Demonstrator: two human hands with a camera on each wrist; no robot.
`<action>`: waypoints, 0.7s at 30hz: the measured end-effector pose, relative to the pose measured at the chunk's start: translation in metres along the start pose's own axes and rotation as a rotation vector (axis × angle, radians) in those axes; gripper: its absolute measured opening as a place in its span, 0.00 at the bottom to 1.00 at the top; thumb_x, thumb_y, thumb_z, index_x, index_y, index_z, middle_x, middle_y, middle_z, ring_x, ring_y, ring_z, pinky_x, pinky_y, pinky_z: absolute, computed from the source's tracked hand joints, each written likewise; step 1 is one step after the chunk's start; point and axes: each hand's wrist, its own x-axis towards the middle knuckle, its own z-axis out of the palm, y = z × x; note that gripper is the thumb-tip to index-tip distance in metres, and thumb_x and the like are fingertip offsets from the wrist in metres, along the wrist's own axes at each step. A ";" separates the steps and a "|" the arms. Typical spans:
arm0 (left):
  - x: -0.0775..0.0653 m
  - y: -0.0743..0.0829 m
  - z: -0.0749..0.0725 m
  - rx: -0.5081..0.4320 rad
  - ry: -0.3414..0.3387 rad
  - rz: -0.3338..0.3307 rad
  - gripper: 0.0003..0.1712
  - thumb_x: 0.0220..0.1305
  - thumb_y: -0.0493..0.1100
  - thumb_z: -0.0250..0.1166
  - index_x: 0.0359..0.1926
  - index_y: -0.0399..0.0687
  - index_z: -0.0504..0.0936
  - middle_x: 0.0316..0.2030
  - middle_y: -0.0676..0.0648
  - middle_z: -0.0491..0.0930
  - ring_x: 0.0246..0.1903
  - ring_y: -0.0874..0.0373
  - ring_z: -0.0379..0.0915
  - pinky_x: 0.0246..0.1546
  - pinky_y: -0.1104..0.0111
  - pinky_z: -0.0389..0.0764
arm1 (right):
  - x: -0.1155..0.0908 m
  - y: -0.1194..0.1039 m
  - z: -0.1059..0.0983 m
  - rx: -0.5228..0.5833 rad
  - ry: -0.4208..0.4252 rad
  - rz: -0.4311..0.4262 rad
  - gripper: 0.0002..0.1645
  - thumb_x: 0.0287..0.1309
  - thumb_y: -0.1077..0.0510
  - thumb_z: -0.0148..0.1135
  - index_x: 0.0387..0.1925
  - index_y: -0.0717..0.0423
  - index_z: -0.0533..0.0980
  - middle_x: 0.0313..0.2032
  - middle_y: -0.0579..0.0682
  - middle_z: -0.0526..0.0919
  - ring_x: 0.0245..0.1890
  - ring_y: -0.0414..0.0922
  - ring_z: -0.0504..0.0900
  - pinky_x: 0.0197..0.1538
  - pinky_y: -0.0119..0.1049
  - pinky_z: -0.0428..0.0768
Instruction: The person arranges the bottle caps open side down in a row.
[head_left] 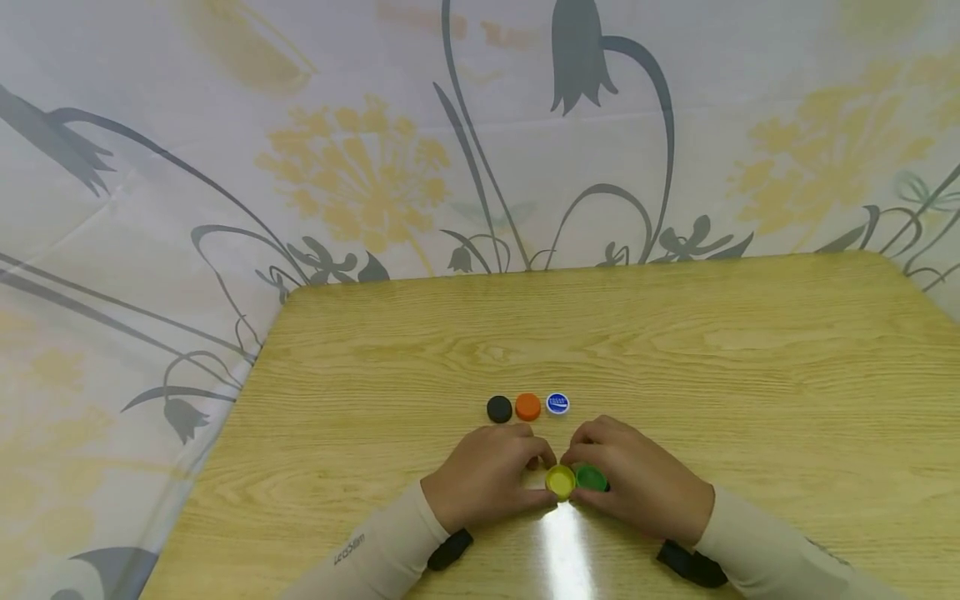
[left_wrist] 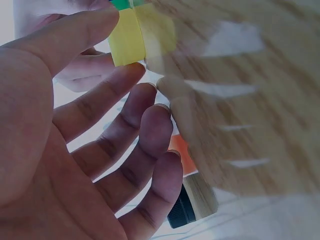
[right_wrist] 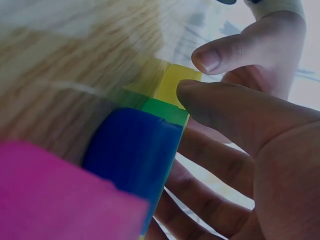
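A yellow bottle cap (head_left: 560, 482) sits on the table, hollow side up. From its left side my left hand (head_left: 495, 477) pinches it between thumb and index finger, the other fingers loosely bent. My right hand (head_left: 641, 483) has its thumb and index fingertips on the same cap from the right. Beside it, under the right hand's arch, a green cap (head_left: 591, 478) touches or nearly touches the yellow one. The right wrist view shows a blue cap (right_wrist: 132, 155) and a pink object (right_wrist: 65, 195) following in line; the right hand mostly hides these in the head view.
Farther back on the wooden table (head_left: 600, 333) stand a black cap (head_left: 499, 408), an orange cap (head_left: 528, 407) and a white cap with a blue top (head_left: 557, 404), side by side. A flower-printed cloth (head_left: 510, 133) hangs behind the table's far edge.
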 end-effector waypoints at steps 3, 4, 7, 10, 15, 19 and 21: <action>0.000 0.000 0.001 -0.003 0.000 0.000 0.16 0.56 0.58 0.74 0.41 0.58 0.88 0.33 0.59 0.80 0.30 0.72 0.71 0.31 0.80 0.69 | 0.000 0.000 0.000 0.006 -0.005 -0.007 0.13 0.51 0.53 0.78 0.39 0.47 0.85 0.40 0.39 0.80 0.42 0.37 0.76 0.43 0.34 0.81; 0.000 0.000 0.001 -0.005 -0.001 0.000 0.16 0.56 0.58 0.74 0.41 0.57 0.88 0.33 0.59 0.80 0.30 0.72 0.71 0.31 0.80 0.69 | 0.000 0.000 0.000 0.006 -0.007 -0.006 0.13 0.51 0.53 0.78 0.39 0.47 0.85 0.40 0.39 0.80 0.42 0.36 0.76 0.43 0.34 0.81; 0.000 -0.001 0.001 -0.012 0.001 0.005 0.16 0.57 0.58 0.74 0.41 0.57 0.88 0.33 0.59 0.81 0.31 0.72 0.72 0.31 0.80 0.70 | 0.000 -0.001 0.000 0.002 -0.006 -0.007 0.13 0.51 0.53 0.78 0.39 0.47 0.85 0.40 0.39 0.80 0.42 0.36 0.77 0.44 0.34 0.81; 0.000 0.000 0.001 -0.023 0.011 0.008 0.15 0.57 0.57 0.74 0.41 0.56 0.87 0.32 0.59 0.82 0.31 0.73 0.72 0.32 0.81 0.71 | 0.000 -0.001 0.000 -0.007 0.004 -0.016 0.14 0.51 0.53 0.78 0.40 0.48 0.84 0.40 0.39 0.81 0.42 0.36 0.77 0.44 0.35 0.81; 0.001 0.001 0.000 -0.065 0.026 -0.006 0.15 0.58 0.56 0.74 0.41 0.55 0.87 0.31 0.60 0.83 0.28 0.75 0.72 0.29 0.82 0.71 | 0.000 0.000 -0.002 -0.016 0.047 -0.042 0.15 0.50 0.54 0.78 0.41 0.48 0.84 0.39 0.38 0.81 0.42 0.36 0.77 0.44 0.36 0.81; 0.002 0.000 -0.001 -0.160 0.031 -0.039 0.15 0.59 0.52 0.73 0.44 0.52 0.86 0.32 0.59 0.86 0.26 0.77 0.72 0.27 0.83 0.71 | 0.001 0.001 -0.004 -0.019 0.073 -0.051 0.15 0.49 0.56 0.78 0.41 0.50 0.84 0.39 0.39 0.83 0.41 0.36 0.79 0.43 0.36 0.82; 0.002 0.000 -0.001 -0.212 0.034 -0.058 0.15 0.60 0.50 0.73 0.46 0.51 0.86 0.34 0.58 0.88 0.25 0.78 0.73 0.27 0.84 0.72 | 0.002 0.001 -0.006 -0.007 0.075 -0.047 0.16 0.50 0.57 0.78 0.42 0.51 0.84 0.39 0.40 0.84 0.40 0.37 0.80 0.42 0.35 0.82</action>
